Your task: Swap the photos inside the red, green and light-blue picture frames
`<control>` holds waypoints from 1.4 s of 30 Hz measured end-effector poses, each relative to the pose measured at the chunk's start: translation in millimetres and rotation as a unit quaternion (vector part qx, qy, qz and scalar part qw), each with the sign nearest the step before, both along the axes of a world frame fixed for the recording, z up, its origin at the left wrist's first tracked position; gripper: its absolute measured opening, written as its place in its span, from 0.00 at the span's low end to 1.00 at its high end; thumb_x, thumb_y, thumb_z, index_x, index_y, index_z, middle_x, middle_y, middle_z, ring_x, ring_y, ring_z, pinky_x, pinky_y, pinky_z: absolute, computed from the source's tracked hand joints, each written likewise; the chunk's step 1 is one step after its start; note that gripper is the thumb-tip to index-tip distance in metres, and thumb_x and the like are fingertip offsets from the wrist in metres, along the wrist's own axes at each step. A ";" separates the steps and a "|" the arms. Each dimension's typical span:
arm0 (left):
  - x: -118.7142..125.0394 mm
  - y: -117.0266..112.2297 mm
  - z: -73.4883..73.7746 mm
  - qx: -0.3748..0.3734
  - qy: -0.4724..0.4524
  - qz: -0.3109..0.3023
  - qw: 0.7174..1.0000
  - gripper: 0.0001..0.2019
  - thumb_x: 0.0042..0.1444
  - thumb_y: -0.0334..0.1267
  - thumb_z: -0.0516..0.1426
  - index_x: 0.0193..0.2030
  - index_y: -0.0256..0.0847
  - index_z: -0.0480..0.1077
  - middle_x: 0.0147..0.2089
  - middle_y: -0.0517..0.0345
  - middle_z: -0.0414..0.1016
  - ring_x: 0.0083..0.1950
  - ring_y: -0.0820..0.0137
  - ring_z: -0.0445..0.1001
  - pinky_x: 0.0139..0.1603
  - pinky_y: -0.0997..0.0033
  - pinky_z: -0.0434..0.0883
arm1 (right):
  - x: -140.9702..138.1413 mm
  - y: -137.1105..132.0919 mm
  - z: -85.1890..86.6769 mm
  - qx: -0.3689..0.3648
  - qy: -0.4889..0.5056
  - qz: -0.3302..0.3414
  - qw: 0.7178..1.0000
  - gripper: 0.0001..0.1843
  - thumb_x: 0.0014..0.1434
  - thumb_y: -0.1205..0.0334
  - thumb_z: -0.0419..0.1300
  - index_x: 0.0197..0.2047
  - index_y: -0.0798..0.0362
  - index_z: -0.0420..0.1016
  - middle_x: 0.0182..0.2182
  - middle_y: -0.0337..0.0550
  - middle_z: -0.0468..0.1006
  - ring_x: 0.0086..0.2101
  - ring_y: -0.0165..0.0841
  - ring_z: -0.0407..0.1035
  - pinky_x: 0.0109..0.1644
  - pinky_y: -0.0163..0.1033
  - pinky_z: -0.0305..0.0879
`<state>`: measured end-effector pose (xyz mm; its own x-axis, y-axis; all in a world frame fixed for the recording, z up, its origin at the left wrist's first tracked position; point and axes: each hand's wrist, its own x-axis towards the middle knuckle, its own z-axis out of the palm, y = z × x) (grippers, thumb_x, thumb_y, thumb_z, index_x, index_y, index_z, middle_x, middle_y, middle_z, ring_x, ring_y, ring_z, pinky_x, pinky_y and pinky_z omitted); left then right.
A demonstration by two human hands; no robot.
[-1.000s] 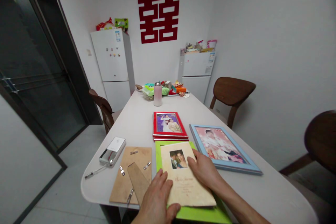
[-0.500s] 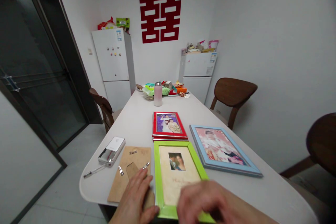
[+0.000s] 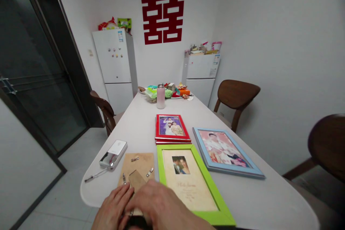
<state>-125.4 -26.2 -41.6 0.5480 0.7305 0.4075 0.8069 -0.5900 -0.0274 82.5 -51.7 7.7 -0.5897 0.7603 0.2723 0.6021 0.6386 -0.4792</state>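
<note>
A brown frame backing board (image 3: 145,159) lies at the near left of the table, with small metal clips and a stand flap (image 3: 136,180) on it. My left hand (image 3: 114,205) rests on the board's left side, fingers stretched out. Bent over the board's near part is my right hand (image 3: 161,201), its curled fingertips beside my left fingers. A bit of metal shows at those fingertips; what they grip is hidden. Directly right of the board lies a green photo frame (image 3: 207,179), face up, holding a cream sheet with a small picture.
Beyond the green frame lie stacked red photo frames (image 3: 174,138); a blue photo frame (image 3: 202,147) is on the right. A white device with a cord (image 3: 114,154) sits at the left edge. Farther back stands a pink bottle (image 3: 161,97) before a colourful pile (image 3: 172,91). Chairs (image 3: 238,95) flank the table.
My right hand has moved left from the green frame onto the backing board. My left hand has slid left and nearer to me, uncovering more of the flap.
</note>
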 end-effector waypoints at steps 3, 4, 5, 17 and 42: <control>-1.4 -3.8 9.4 0.038 -0.009 -0.010 0.999 0.20 0.49 0.40 0.55 0.51 0.45 0.61 0.48 0.56 0.70 0.47 0.65 0.69 0.43 0.71 0.70 | -10.6 34.0 21.4 -0.020 -0.038 -0.109 0.993 0.24 0.45 0.53 0.55 0.45 0.53 0.65 0.38 0.51 0.70 0.40 0.43 0.60 0.43 0.50 0.53; -0.9 -4.4 12.9 0.049 -0.010 -0.014 0.999 0.20 0.50 0.42 0.54 0.51 0.45 0.61 0.48 0.56 0.70 0.47 0.65 0.69 0.43 0.71 0.70 | -12.1 39.0 20.7 -0.027 -0.047 -0.136 0.989 0.25 0.43 0.53 0.56 0.46 0.53 0.65 0.38 0.51 0.69 0.40 0.44 0.60 0.43 0.50 0.53; -0.1 -4.5 16.2 0.058 -0.010 -0.017 0.998 0.20 0.50 0.43 0.54 0.51 0.45 0.61 0.48 0.56 0.70 0.47 0.65 0.69 0.43 0.71 0.70 | -13.2 41.5 17.9 -0.031 -0.048 -0.153 0.987 0.26 0.43 0.54 0.56 0.46 0.53 0.64 0.38 0.51 0.69 0.39 0.43 0.60 0.43 0.50 0.53; 47.0 -11.0 66.4 0.120 -0.002 -0.078 0.990 0.19 0.52 0.36 0.52 0.51 0.41 0.61 0.50 0.52 0.68 0.52 0.63 0.65 0.48 0.64 0.67 | 24.8 27.6 46.3 -0.071 0.093 -0.168 0.979 0.21 0.42 0.62 0.56 0.43 0.51 0.68 0.36 0.44 0.67 0.38 0.36 0.60 0.43 0.38 0.56; 134.4 23.3 20.0 0.048 0.006 -0.191 0.980 0.23 0.49 0.51 0.52 0.49 0.40 0.60 0.50 0.46 0.68 0.48 0.61 0.68 0.42 0.64 0.71 | 128.9 29.3 -3.5 0.000 -0.055 -0.241 0.969 0.17 0.44 0.55 0.57 0.38 0.52 0.69 0.36 0.43 0.64 0.38 0.36 0.55 0.41 0.41 0.51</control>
<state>8.9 -2.9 -21.5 0.7793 0.4291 0.4568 0.5266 -0.8435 -0.1060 211.4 -22.4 4.2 -0.1923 0.9544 0.2282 0.8776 0.2713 -0.3952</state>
